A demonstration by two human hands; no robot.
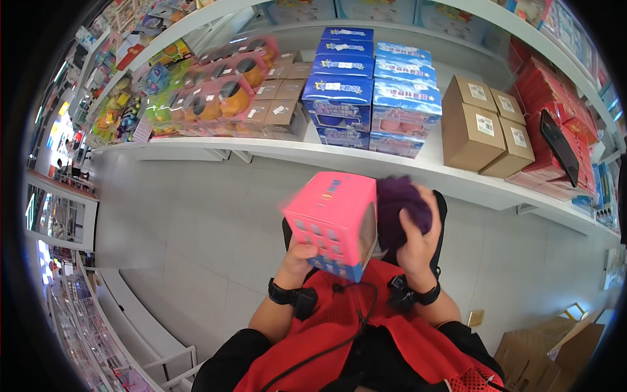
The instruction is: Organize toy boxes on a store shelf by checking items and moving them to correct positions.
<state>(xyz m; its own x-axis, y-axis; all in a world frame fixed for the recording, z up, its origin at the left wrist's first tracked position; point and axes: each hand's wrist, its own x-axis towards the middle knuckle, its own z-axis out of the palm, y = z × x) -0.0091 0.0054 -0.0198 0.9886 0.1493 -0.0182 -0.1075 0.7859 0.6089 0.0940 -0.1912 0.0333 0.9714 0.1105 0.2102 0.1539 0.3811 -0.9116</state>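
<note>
A pink and blue cardboard box with a clear window on one side is held tilted in front of my chest. My left hand grips it from its lower left. Bunched in my right hand is a dark purple cloth, pressed close beside the box's window side. Whether the cloth touches the box cannot be made out. The fingers of my left hand behind the box are hidden.
Before me runs a white shelf bearing blue boxes, light-blue boxes, brown cartons and red packages. A black smartphone leans against the red packages. An opened cardboard carton stands on the floor at lower right.
</note>
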